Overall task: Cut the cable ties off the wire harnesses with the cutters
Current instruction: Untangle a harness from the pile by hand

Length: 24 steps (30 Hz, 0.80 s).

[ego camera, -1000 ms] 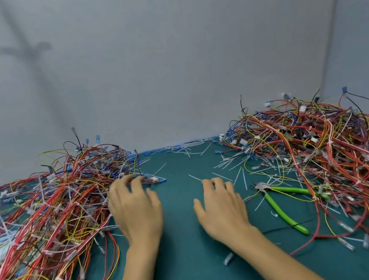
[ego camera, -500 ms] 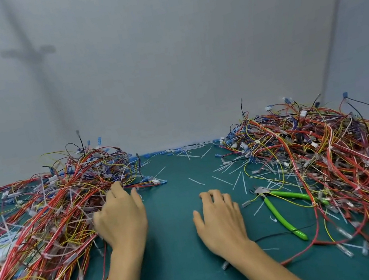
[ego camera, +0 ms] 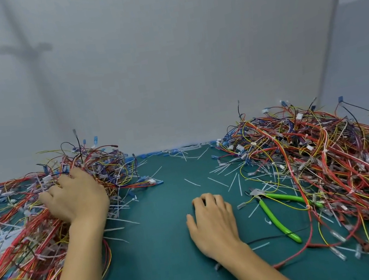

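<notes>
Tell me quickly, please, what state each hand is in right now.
Left hand: fingers curled into the left pile of red and yellow wire harnesses, gripping some.
Right hand: open, resting on the teal mat, holding nothing.

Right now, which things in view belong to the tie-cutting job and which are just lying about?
Job: green-handled cutters, left wire pile, right wire pile, left hand, right hand.
Lying about: cut tie scraps, teal mat, grey wall.
</notes>
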Available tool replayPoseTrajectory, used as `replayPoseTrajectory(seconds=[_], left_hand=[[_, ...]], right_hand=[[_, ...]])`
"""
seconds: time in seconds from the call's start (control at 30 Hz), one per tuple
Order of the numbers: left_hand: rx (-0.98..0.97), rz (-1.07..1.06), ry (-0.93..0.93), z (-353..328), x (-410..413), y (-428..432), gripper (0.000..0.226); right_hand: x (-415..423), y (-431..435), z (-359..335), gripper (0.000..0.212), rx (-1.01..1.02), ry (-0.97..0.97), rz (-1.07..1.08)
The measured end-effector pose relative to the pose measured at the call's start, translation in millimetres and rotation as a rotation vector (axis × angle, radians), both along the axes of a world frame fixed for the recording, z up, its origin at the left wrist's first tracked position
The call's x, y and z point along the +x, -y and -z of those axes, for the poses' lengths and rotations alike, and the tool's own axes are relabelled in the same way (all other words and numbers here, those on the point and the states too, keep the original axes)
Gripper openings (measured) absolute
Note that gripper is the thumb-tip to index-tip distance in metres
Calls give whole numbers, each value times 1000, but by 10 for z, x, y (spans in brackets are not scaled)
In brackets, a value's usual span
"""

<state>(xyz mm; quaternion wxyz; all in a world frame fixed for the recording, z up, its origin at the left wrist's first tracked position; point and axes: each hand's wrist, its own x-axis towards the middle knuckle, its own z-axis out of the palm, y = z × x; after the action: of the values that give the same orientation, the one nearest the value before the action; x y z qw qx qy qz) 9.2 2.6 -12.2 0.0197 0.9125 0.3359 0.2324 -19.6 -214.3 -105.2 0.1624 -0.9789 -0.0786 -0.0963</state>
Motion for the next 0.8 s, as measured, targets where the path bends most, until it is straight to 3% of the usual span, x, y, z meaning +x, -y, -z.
replayPoseTrajectory(seconds=[0.17,0.27,0.5,0.57,0.67,0.73,0.8], left_hand=[[16,42,-72,-133,61,24,10],[45,93,-66,-195,77,139,20],[-195,517,373,-323,60,698,22],[-258,605,440,-351,26,866,18],[-383,738,489,-311,-55,1094,12],[-419,802,434,-214,-101,1202,10],[-439,844,351,-93,-137,1269,10]], right_hand=[[-4,5,1,38,-11,-1,-2],[3,13,-7,38,13,5,1],[11,36,-92,37,217,85,-54],[21,39,-176,31,394,134,-88],[11,62,-375,23,874,155,-101],[-1,94,-523,27,1216,77,-125],[20,171,-608,32,1407,-16,-115]])
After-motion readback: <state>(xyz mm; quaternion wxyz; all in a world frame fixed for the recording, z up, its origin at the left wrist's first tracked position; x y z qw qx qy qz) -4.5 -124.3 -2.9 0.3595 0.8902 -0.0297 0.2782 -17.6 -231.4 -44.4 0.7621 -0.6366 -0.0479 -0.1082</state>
